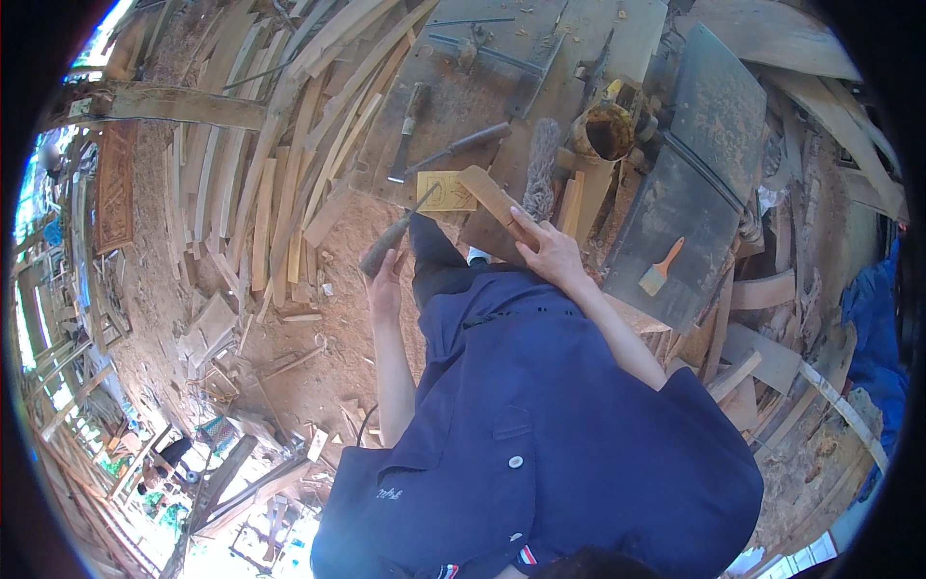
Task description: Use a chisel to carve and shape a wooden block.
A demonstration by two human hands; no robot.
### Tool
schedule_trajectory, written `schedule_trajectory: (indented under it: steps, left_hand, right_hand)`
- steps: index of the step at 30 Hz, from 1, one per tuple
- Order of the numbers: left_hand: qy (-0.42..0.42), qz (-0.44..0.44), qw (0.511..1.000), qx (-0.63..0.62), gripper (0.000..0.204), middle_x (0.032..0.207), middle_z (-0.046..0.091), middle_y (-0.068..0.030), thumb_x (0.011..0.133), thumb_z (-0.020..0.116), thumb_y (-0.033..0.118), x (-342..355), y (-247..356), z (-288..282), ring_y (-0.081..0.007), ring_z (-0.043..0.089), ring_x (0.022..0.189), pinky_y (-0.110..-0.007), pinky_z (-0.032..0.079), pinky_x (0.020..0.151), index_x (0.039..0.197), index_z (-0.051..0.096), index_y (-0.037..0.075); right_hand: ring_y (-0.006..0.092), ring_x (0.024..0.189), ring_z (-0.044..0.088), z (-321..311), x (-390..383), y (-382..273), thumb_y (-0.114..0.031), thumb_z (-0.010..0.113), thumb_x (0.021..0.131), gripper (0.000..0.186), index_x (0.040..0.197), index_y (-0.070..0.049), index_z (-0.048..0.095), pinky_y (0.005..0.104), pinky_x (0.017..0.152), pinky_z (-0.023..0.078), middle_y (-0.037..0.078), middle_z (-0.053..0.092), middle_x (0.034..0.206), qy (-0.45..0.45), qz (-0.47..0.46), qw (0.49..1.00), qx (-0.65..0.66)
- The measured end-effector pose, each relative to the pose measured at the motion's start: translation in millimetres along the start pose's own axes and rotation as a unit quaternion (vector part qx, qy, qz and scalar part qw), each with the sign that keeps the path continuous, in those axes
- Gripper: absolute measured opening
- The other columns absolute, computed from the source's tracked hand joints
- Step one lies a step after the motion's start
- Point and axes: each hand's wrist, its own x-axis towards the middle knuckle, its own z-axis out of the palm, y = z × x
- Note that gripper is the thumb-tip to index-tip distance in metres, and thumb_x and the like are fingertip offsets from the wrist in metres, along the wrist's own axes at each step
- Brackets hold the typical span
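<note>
My left hand [385, 288] is closed round the lower end of a tool with a thick wooden handle [388, 247] and a thin dark metal shaft. The shaft's tip reaches over a yellow card with dark line markings [458, 192] at the bench's near edge. My right hand [551, 253] grips the near end of a flat, narrow piece of wood [489, 196], which slants up and left toward the card. Beyond the card lie a chisel [410, 130] and another handled tool with a slim shaft [470, 139]. A greyish, rough bundle [542, 169] lies right of the wood piece.
A stained tin [610, 130] lies tilted on the wooden bench [588, 24]. To the right, a flat brush [662, 266] rests on a dark board [656, 217]. Long wood strips [280, 193] are stacked at the left. Scraps cover the dirt floor [328, 357].
</note>
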Motion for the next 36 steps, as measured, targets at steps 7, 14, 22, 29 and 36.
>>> schedule_trajectory:
  steps: [7, 14, 22, 29, 36]
  left_hand:
    - [0.019, -0.014, 1.0, -0.019, 0.047, 0.143, 0.066, -0.0131, 0.106, 0.068, -0.005, 4.0, -10.1, -17.9, -0.0299, 0.066, 0.137, -0.047, 0.06, 0.112, 0.146, 0.049, 0.011]
    - [0.012, -0.003, 1.0, -0.015, 0.047, 0.143, 0.066, -0.0133, 0.106, 0.069, -0.005, 2.6, -11.5, -5.8, -0.0289, 0.068, 0.134, -0.046, 0.061, 0.112, 0.146, 0.05, 0.011]
    - [0.028, 0.036, 0.999, 0.002, 0.047, 0.143, 0.066, -0.0133, 0.105, 0.071, -0.006, -1.3, -10.7, -3.9, -0.0297, 0.067, 0.137, -0.045, 0.062, 0.11, 0.144, 0.052, 0.011]
    - [0.035, 0.019, 0.999, -0.022, 0.046, 0.145, 0.066, -0.0145, 0.105, 0.07, -0.006, 0.3, -13.8, -4.5, -0.03, 0.067, 0.137, -0.044, 0.062, 0.11, 0.144, 0.052, 0.011]
    - [0.03, 0.017, 0.999, -0.034, 0.042, 0.141, 0.069, -0.0132, 0.106, 0.068, -0.007, -1.4, -14.5, 0.1, -0.0283, 0.07, 0.133, -0.044, 0.063, 0.109, 0.143, 0.056, 0.01]
  right_hand:
    - [0.0417, 0.098, 0.076, 0.6, -0.4, -1.2, -0.035, 0.073, 0.1, 0.076, 0.169, -0.047, 0.043, 0.0519, 0.09, 0.062, 0.02, 0.071, 0.107, -0.003, -0.001, 1.0, 0.007]
    - [0.0412, 0.096, 0.075, 1.6, -1.2, 3.1, -0.035, 0.074, 0.099, 0.077, 0.169, -0.046, 0.044, 0.0515, 0.091, 0.062, 0.019, 0.072, 0.104, 0.001, 0.008, 1.0, 0.007]
    - [0.0413, 0.097, 0.075, 2.7, 0.2, -0.6, -0.035, 0.074, 0.099, 0.077, 0.169, -0.046, 0.044, 0.0514, 0.091, 0.062, 0.018, 0.071, 0.104, 0.003, 0.0, 1.0, 0.01]
    - [0.0417, 0.099, 0.075, 1.2, 0.0, -0.6, -0.036, 0.073, 0.1, 0.075, 0.168, -0.046, 0.045, 0.0517, 0.092, 0.061, 0.019, 0.071, 0.106, -0.004, 0.006, 1.0, 0.005]
    - [0.0412, 0.099, 0.075, 0.3, -1.1, 0.3, -0.037, 0.073, 0.099, 0.075, 0.168, -0.047, 0.045, 0.0512, 0.093, 0.061, 0.019, 0.072, 0.105, -0.008, 0.01, 1.0, 0.016]
